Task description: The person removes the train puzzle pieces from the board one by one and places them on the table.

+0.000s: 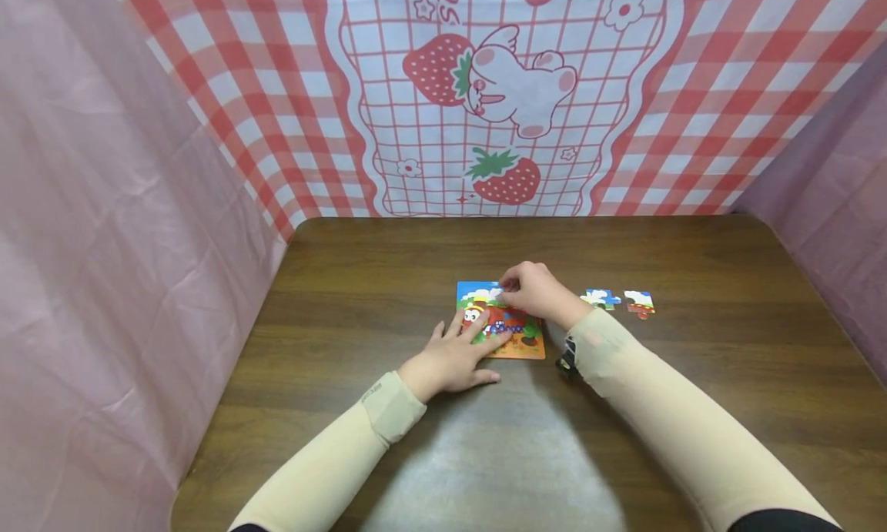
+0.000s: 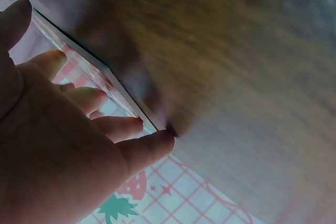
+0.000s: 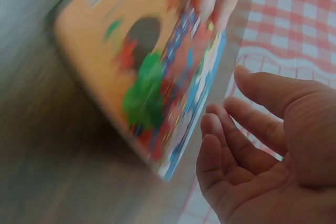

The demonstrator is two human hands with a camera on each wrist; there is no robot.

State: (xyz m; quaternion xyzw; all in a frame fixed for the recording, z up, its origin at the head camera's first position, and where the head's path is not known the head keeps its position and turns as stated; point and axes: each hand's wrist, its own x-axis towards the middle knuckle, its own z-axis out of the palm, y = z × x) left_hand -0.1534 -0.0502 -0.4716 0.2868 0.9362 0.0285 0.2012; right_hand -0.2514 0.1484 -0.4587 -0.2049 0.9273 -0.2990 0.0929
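A colourful jigsaw puzzle board (image 1: 523, 352) with a cartoon picture lies on the table. My left hand (image 1: 453, 360) rests on its lower left part, fingers spread across the picture and thumb on the table. In the left wrist view, the fingers (image 2: 118, 127) reach over the board's edge. My right hand (image 1: 540, 292) is at the board's upper right edge. The right wrist view shows that hand (image 3: 262, 145) beside the board (image 3: 100, 30), its fingers loosely bent and the thumb apart from them. No piece shows between them.
Two loose spots of puzzle pieces lie right of the board: a blue and green piece (image 1: 600, 299) and a blue, white and red piece (image 1: 639, 301). The brown wooden table (image 1: 346, 286) meets a strawberry-print cloth (image 1: 471, 170) behind. Pink curtains (image 1: 138, 247) hang at both sides.
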